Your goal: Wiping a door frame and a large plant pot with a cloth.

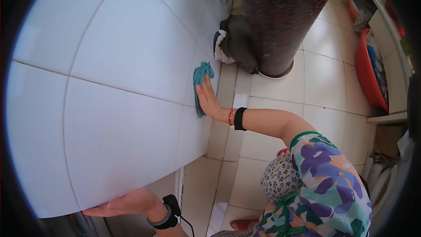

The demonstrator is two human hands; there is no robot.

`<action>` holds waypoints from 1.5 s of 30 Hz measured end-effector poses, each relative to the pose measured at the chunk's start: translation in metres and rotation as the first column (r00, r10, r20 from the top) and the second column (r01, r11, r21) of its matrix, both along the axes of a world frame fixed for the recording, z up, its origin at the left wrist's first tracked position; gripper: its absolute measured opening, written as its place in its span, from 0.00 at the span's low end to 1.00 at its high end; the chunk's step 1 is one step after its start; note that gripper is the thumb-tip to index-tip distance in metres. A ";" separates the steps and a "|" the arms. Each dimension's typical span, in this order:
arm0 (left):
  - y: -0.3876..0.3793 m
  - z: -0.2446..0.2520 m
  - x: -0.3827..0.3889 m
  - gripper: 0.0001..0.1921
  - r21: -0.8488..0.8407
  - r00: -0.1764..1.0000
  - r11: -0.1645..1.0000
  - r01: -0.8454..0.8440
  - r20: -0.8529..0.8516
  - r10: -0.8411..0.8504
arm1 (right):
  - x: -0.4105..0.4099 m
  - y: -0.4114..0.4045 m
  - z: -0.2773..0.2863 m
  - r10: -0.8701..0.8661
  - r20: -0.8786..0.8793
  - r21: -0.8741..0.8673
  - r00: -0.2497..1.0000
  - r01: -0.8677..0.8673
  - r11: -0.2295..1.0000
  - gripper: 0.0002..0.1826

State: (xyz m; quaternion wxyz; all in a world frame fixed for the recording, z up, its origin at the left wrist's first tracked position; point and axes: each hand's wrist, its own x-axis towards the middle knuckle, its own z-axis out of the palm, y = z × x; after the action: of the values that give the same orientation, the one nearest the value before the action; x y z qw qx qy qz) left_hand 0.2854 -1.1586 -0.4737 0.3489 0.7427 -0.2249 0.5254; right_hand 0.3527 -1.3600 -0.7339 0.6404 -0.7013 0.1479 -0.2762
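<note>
My right hand (209, 100) presses a crumpled teal cloth (203, 72) against the white tiled wall (128, 39), low down near the floor. The fingers lie extended over the cloth, and part of it bunches up beyond the fingertips. At the wall's outer corner, my left hand (128, 202) rests with straight fingers along the edge, holding nothing. Its fingertips are partly hidden by the corner. A black band is strapped around each wrist, and a cable runs from the left one.
A tall dark planter (279, 16) with a red pattern stands beside the wall. Dark and white fabric (238, 42) is wedged next to it. On the right, a red basin (370, 72) full of cloth sits by shelving. Beige floor tiles (276, 103) lie beneath me.
</note>
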 end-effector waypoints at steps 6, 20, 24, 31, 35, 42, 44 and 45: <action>0.007 -0.004 0.000 0.38 0.028 0.999 0.998 -0.049 0.008 0.049 | 0.073 -0.115 0.029 -0.192 0.045 0.177 0.980 0.181 0.967 0.34; 0.017 -0.014 0.005 0.39 -0.059 0.999 0.998 -0.034 0.036 0.036 | 0.067 -0.083 0.082 -0.066 0.303 -0.105 0.951 0.102 0.989 0.33; 0.027 -0.018 -0.002 0.38 -0.057 0.987 0.987 -0.150 0.053 0.153 | 0.115 -0.153 0.120 -0.228 0.302 0.046 0.926 0.225 0.973 0.28; 0.023 -0.017 0.000 0.36 -0.028 0.992 0.992 -0.122 0.002 0.123 | 0.132 -0.140 0.251 -0.206 0.659 -0.100 0.724 0.355 0.929 0.25; 0.021 -0.019 -0.002 0.37 -0.098 0.997 0.992 -0.074 -0.007 0.073 | 0.104 -0.111 0.349 0.089 0.803 -0.353 0.589 0.350 0.867 0.23; 0.028 -0.020 -0.003 0.39 -0.115 0.999 0.993 0.010 -0.033 -0.013 | 0.091 -0.098 0.326 0.242 0.839 -0.492 0.487 0.492 0.718 0.20; 0.025 -0.018 -0.006 0.34 -0.120 0.996 0.989 0.085 0.037 -0.081 | 0.101 -0.113 0.353 0.183 0.841 -0.400 0.509 0.357 0.844 0.19; 0.022 -0.016 -0.008 0.34 -0.120 0.996 0.989 0.083 0.033 -0.080 | 0.112 -0.126 0.368 0.111 0.852 -0.330 0.512 0.360 0.872 0.20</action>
State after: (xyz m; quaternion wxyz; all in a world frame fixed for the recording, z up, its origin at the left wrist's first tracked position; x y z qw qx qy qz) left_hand 0.2772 -1.1367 -0.4896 0.4113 0.7030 -0.2278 0.5336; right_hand 0.4645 -1.4863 -0.3660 0.4172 -0.5943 -0.2036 -0.6567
